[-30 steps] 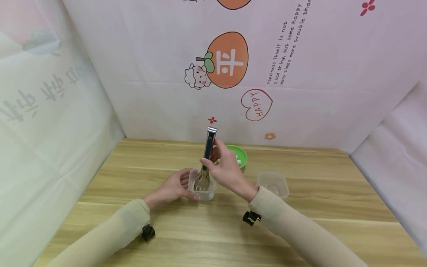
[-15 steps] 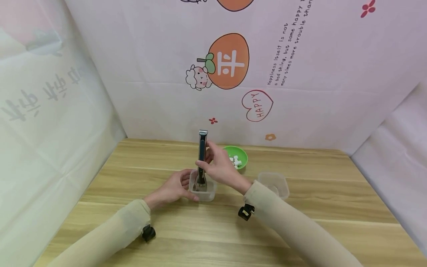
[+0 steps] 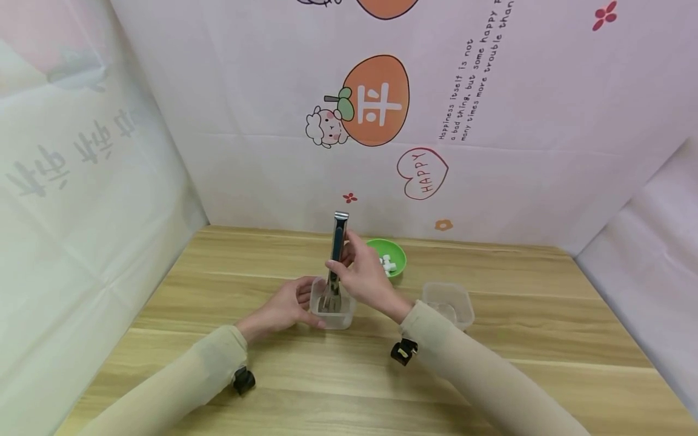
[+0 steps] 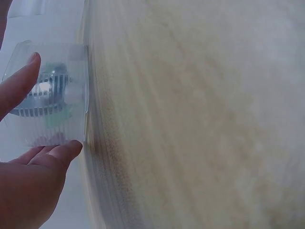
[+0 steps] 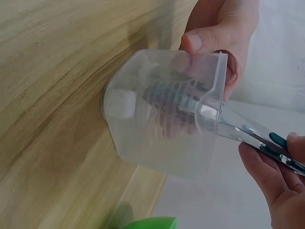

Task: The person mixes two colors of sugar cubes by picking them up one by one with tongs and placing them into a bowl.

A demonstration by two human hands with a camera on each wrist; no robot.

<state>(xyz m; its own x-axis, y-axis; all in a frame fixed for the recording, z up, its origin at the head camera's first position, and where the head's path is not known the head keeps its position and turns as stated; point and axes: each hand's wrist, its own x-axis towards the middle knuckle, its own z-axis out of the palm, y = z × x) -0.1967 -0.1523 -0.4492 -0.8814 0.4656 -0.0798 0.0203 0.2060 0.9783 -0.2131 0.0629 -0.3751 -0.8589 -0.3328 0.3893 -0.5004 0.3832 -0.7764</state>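
My left hand (image 3: 283,306) holds a clear plastic container (image 3: 339,321) by its sides, thumb at the near side and fingers at the far side. The container stands on the table. In my right hand (image 3: 366,275) are metal tongs (image 3: 339,239) with dark grip inlays, held nearly upright between thumb and fingers. Their slotted heads are down inside the container, seen through its wall in the left wrist view. A small white piece (image 5: 120,103) lies at the container's bottom in the right wrist view; whether the tongs touch it I cannot tell.
Behind my right hand sits a green bowl (image 3: 400,257) with several white pieces (image 3: 388,264). A second clear plastic container or lid (image 3: 458,300) lies to the right, partly behind my right forearm. Printed white sheets (image 3: 262,175) wall the wooden table (image 3: 512,284) at back and sides.
My right hand and the tongs have shifted left, then slightly back right, with the tong heads staying in the container. My left hand keeps its hold on the container.
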